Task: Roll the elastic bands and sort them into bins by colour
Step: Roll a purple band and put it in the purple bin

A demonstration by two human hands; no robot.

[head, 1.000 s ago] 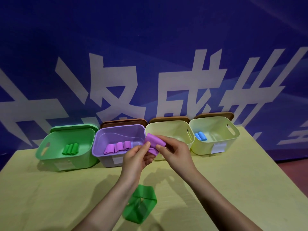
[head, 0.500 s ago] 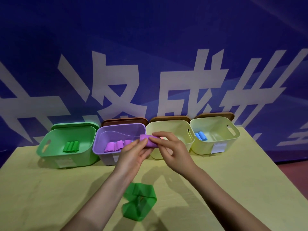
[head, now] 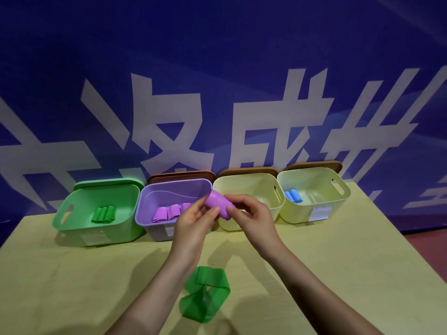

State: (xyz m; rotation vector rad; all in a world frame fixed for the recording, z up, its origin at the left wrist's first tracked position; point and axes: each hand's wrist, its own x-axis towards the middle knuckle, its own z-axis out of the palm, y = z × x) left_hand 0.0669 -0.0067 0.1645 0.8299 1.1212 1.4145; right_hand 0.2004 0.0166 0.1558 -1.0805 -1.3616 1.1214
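Observation:
Both hands hold a rolled purple band (head: 218, 203) in the air, just in front of the gap between the purple bin (head: 154, 228) and the middle yellow bin (head: 244, 182). My left hand (head: 193, 221) pinches its left end and my right hand (head: 251, 216) pinches its right end. Rolled purple bands (head: 167, 212) lie in the purple bin. Rolled green bands (head: 103, 214) lie in the green bin (head: 79, 228). Rolled blue bands (head: 293, 196) lie in the right yellow bin (head: 338, 197). An unrolled green band (head: 205, 293) lies on the table between my forearms.
The four bins stand in a row along the back of the yellow-green table (head: 338, 274), lids propped behind them. A blue banner with white characters (head: 217, 93) rises behind. The table's right edge drops to a reddish floor (head: 430, 245).
The purple roll has turned between my fingers and now tilts with its left end up near the purple bin's rim. The view has shifted slightly; the green band lies where it was.

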